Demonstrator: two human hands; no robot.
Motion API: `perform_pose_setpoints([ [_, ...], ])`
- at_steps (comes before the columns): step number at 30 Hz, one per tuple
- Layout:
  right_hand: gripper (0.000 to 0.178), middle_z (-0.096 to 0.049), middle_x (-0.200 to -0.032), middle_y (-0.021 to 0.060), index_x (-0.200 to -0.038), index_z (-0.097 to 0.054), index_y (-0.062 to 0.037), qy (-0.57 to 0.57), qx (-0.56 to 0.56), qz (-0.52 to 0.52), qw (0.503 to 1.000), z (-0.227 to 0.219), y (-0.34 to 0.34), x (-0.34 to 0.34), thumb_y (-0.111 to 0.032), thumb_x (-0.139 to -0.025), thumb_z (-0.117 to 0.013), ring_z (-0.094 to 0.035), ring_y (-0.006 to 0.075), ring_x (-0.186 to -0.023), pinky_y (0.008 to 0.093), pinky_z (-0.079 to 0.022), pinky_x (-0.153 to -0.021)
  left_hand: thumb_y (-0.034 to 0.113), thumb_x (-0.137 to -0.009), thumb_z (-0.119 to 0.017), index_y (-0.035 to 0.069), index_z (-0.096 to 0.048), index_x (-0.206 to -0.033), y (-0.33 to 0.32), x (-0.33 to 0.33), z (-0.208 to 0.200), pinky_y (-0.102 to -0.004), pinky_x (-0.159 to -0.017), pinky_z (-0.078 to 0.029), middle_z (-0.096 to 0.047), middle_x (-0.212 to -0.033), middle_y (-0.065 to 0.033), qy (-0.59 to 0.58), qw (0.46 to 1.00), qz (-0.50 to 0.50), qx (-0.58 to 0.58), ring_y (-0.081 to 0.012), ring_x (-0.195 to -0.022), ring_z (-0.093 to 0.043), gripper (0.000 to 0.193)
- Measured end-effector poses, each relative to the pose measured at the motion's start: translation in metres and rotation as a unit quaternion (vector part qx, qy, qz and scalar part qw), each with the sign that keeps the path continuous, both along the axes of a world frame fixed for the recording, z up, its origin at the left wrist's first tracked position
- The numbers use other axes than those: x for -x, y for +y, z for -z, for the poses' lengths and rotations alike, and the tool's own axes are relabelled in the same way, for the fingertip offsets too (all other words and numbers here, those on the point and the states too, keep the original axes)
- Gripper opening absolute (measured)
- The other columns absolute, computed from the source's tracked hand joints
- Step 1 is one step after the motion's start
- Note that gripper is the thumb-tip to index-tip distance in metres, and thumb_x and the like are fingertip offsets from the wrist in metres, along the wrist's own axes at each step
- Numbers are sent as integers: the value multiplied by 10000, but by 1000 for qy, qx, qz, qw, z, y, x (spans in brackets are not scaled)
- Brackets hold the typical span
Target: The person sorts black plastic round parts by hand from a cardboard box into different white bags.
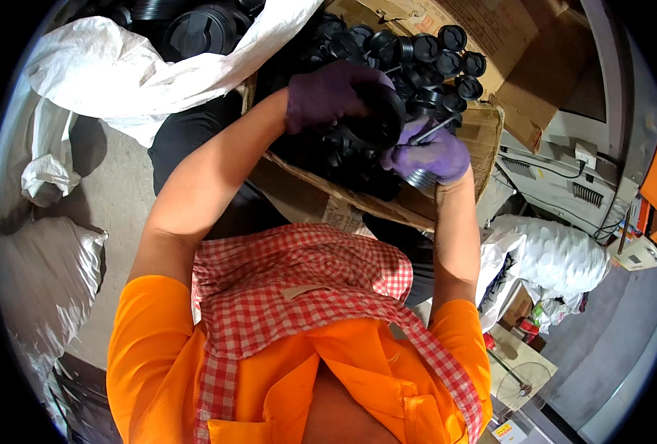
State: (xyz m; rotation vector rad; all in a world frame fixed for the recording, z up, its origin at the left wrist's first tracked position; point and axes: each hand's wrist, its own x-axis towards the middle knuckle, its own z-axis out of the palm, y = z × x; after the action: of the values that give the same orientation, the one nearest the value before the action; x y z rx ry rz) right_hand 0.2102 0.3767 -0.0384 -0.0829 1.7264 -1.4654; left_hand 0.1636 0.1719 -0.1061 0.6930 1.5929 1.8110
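The left hand point(327, 96), in a dark purple glove, was closed around the rim of a hollow black round part point(379, 117), its opening turned toward the right hand point(433, 154). The latter, gloved in paler purple, was clenched on a slim metal tool point(430, 132), near the part; whether tool and part touched could not be told. Both hands were above a cardboard carton point(484, 144) heaped with smaller black pieces point(426, 49). Its worn near edge ran below the wrists; a white sack point(132, 74) bounded the left, with bare floor point(125, 174) below it.
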Motion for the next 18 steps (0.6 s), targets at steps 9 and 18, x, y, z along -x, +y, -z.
perform_pose_setpoints([
  [9, 325, -557, -1090, 113, -1064, -573, -38, 91, 472, 265, 836, 41, -13, -14, -287, -878, -478, -501, 246, -997, 405, -380, -901, 263, -867, -554, 42, -541, -1166, 10, -12, 16, -305, -849, -472, -597, -1073, -74, -392, 884, 15, -253, -173, -982, -574, 372],
  [18, 256, -639, -891, 76, -906, -624, -107, 590, -423, 176, 665, 110, -13, -2, -56, -655, -628, -586, 305, -842, 399, -441, -710, 199, -720, -576, 190, -644, -1036, 26, -12, 45, -344, -842, -470, -627, -975, -160, 161, 947, -224, 166, -305, -930, -601, 324],
])
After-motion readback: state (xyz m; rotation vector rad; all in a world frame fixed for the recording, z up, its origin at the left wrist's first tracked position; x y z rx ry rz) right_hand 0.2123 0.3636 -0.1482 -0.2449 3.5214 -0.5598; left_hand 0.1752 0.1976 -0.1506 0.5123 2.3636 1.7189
